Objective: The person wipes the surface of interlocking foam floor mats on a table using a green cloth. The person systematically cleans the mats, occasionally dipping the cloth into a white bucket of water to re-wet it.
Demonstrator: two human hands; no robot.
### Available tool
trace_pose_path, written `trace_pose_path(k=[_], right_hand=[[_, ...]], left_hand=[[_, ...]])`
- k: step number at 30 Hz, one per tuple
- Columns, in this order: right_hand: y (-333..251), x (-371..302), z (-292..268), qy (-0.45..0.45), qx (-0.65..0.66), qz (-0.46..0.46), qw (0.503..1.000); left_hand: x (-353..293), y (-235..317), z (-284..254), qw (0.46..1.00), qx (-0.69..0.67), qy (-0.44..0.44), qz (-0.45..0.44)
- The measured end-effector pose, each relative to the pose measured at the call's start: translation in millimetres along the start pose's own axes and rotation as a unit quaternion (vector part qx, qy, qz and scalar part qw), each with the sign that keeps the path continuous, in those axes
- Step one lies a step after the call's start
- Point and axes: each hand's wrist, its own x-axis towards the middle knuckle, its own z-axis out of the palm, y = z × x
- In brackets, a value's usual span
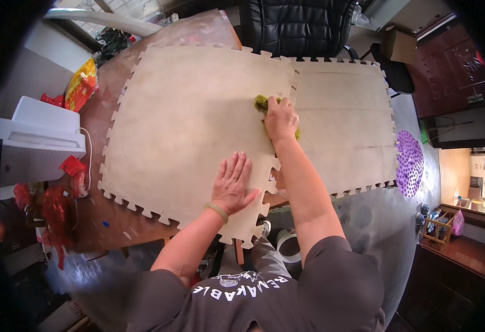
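A large cream foam mat (165, 110) with jigsaw edges lies across a reddish-brown table. Its right edge overlaps or meets a second cream foam mat (342, 127), which has faint dark streaks. My left hand (231, 185) rests flat on the near part of the first mat, fingers stretched out. Farther off, my right hand (281, 119) is closed around a green cloth (261, 103) and presses it on the mat by the seam. Bits of the cloth stick out on both sides of the fingers; the rest is hidden under the hand.
A white box-shaped device (43, 130) and a red-yellow packet (82, 86) stand on the table (104, 221) at left, with red plastic bags (60, 210) nearby. A black office chair (298, 27) is behind. A bucket (288, 243) stands below the near edge; a purple mat (409, 163) lies right.
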Motion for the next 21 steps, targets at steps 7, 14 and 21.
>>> trace_pose_path(k=[7,14,21], right_hand=[[-49.1,-75.7,-30.7,-0.082,0.081,-0.081,0.990],[-55.2,-140.6,-71.4,-0.050,0.170,-0.106,0.978],[-24.2,-134.3,-90.0,0.054,0.145,-0.004,0.988]], left_hand=[[-10.4,-6.5,3.6,0.999,0.020,0.026,-0.013],[-78.7,-36.4,-16.1,0.998,0.058,-0.012,-0.009],[-98.0,-48.6,-46.8,0.999,0.010,-0.030,0.009]])
